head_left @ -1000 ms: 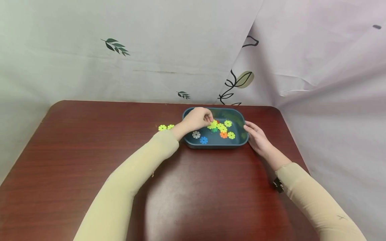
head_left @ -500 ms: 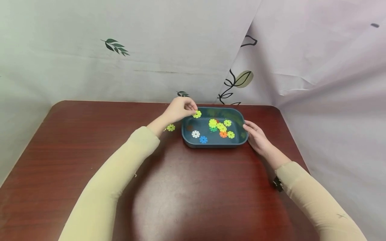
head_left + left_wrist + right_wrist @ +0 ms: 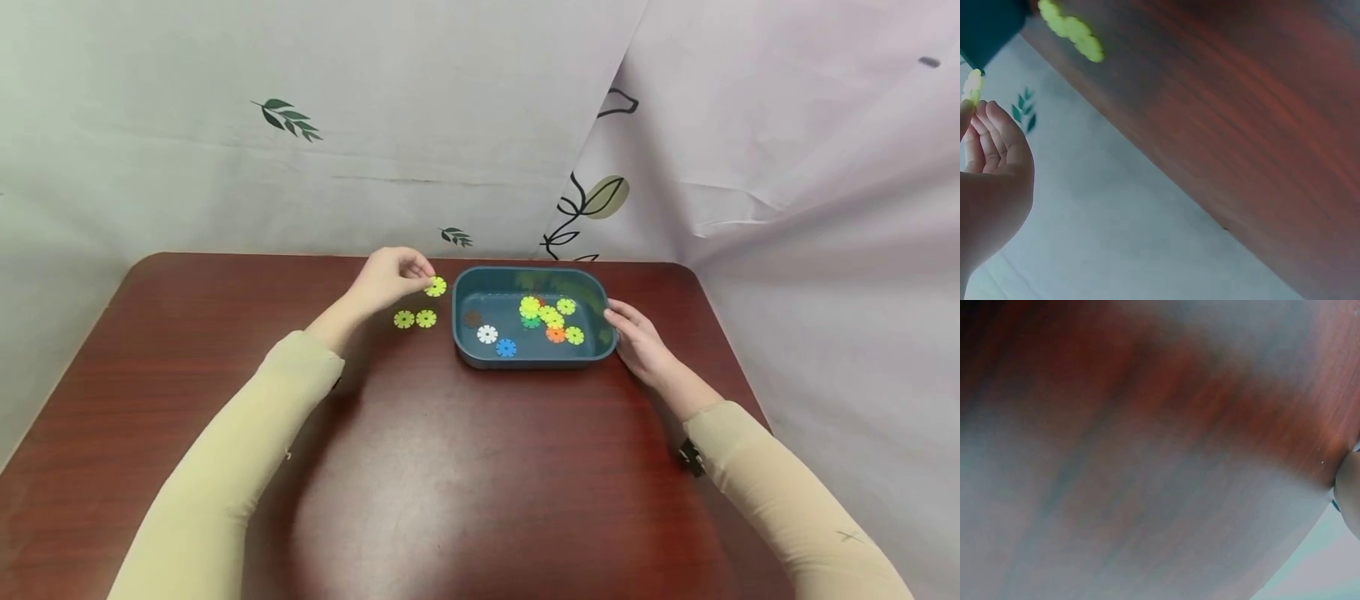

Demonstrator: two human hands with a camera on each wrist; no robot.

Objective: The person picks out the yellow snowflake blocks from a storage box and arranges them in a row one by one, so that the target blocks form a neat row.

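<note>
- Since half a second ago, the left hand (image 3: 392, 279) has moved from the tray's far left corner out over the bench (image 3: 420, 500), taking a yellow disc (image 3: 438, 287) along; the pair of yellow discs (image 3: 426, 318), partly covered then, now shows whole.
- The left grip pinches that disc between thumb and fingertips, just left of the tray (image 3: 532, 364).
- The right hand (image 3: 637, 342) rests against the tray's right end, fingertips at the rim; I cannot tell whether its grip curls round it.
- The left wrist view shows the pinched disc nearly edge-on, near a tray corner; the right wrist view gives mostly blurred bench and a sliver of hand.
- Only the head view shows the tray's inside: brown (image 3: 472, 319), white (image 3: 487, 334) and blue discs (image 3: 506, 347) at left; a yellow cluster (image 3: 551, 317) overlapping green (image 3: 531, 322) and orange ones (image 3: 555, 334) at right.
- Behind the bench hangs pale cloth (image 3: 375, 183) with leaf prints (image 3: 287, 119).
- Fingers hide one edge of the held disc; a dark item (image 3: 692, 458) sits at the right cuff.
</note>
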